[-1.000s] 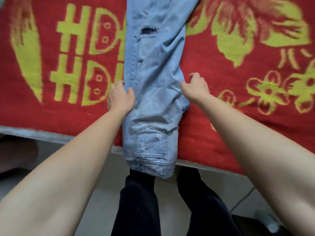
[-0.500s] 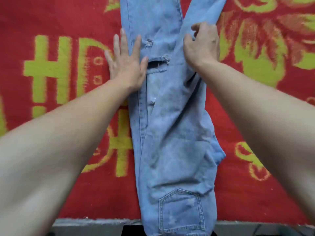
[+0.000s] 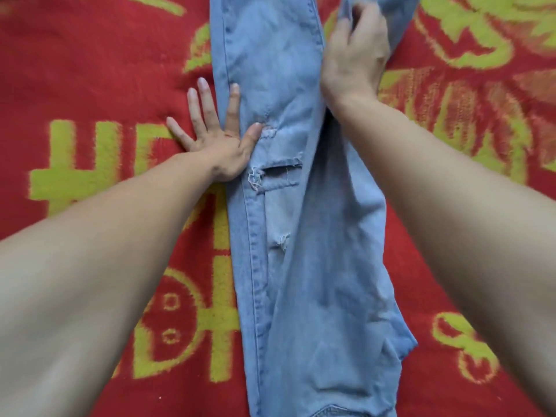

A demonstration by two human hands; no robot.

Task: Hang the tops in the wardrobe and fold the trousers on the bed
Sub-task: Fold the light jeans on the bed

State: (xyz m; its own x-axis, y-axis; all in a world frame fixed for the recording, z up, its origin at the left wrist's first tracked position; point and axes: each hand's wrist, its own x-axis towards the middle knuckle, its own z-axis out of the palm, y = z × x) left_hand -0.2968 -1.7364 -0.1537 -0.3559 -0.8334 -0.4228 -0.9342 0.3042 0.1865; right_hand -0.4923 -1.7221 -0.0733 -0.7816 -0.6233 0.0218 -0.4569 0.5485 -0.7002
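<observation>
Light blue ripped jeans [image 3: 316,266] lie lengthwise on a red blanket with yellow-green patterns [image 3: 105,70] covering the bed. One leg is folded over the other, and a torn knee slit shows on the lower leg. My left hand [image 3: 216,136] lies flat with fingers spread, half on the blanket and half on the jeans' left seam beside the rip. My right hand [image 3: 355,61] is further up, fingers curled around the edge of the upper leg. The leg ends and the waistband are out of view.
The blanket fills the whole view on both sides of the jeans, with large yellow letters [image 3: 99,176] at the left and leaf and flower shapes [image 3: 481,34] at the right. No tops, hangers or wardrobe are in view.
Both hands have slid up the jeans from the seat, past the knee rip. The view has moved forward, so the bed edge, floor and my legs have dropped out of sight.
</observation>
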